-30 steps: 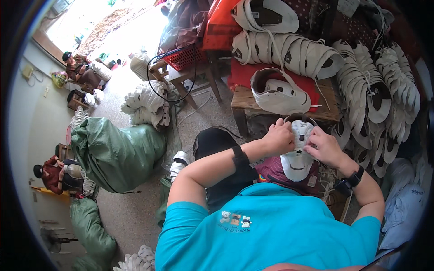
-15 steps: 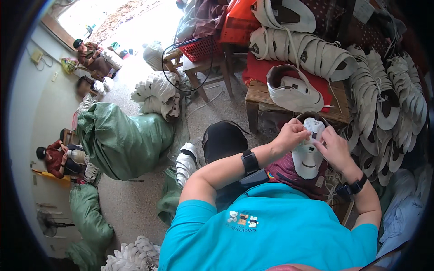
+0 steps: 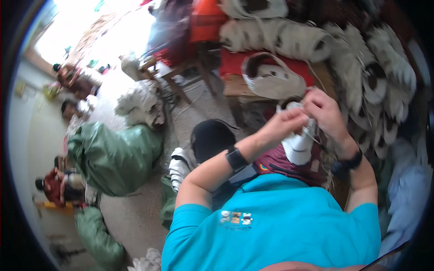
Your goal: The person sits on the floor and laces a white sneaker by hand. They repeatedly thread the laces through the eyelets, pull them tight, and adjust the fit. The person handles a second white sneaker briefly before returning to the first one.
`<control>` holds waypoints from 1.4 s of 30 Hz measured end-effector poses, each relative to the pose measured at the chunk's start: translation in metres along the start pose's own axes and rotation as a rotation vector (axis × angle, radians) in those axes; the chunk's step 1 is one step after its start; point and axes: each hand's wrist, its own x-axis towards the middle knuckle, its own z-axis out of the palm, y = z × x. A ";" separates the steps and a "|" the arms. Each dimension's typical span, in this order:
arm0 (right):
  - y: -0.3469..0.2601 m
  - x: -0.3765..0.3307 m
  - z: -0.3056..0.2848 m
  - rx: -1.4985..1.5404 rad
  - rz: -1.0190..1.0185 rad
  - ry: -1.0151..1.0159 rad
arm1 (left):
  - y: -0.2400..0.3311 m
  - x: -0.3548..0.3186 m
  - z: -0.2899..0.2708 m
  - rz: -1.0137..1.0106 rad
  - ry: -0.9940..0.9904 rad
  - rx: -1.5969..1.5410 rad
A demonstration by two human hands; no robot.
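Note:
A white shoe upper (image 3: 298,151) lies on a maroon cloth (image 3: 285,163) over my lap. Above its opening my left hand (image 3: 289,122) and my right hand (image 3: 322,110) meet, fingers pinched closed. Blur and the fingers hide what they grip. A thin pale strand shows at the shoe's right side, below my right hand. Just beyond sits another white shoe upper (image 3: 282,86) with a dark lining, on a wooden stool (image 3: 237,92) partly covered by red cloth.
Nested white shoe uppers (image 3: 275,40) lie behind the stool, with more stacks (image 3: 348,67) hanging at the right. A dark rounded thing (image 3: 210,140) is left of my lap. Green sacks (image 3: 117,156) stand on the floor, and people sit working at the far left.
My hands have left the shoe's tongue and come together higher, the right one raised farther. The whole view has shifted and blurred with head movement.

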 end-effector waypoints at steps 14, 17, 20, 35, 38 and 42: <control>0.051 -0.001 -0.001 0.818 0.360 -0.221 | 0.068 -0.012 -0.024 0.305 0.355 -0.034; 0.066 -0.017 -0.046 0.814 0.403 0.019 | 0.045 -0.040 -0.117 0.236 0.612 -0.210; 0.096 -0.028 -0.146 0.948 0.428 0.283 | 0.047 -0.093 -0.219 0.479 0.770 -0.349; 0.029 -0.045 -0.025 -0.519 -0.196 -0.136 | -0.044 -0.021 -0.031 0.547 0.103 1.284; 0.037 -0.037 -0.017 -0.691 -0.294 -0.127 | -0.048 -0.010 -0.035 0.607 0.053 1.278; 0.043 -0.035 -0.016 -0.629 -0.088 -0.270 | -0.048 -0.002 -0.032 0.722 0.002 1.311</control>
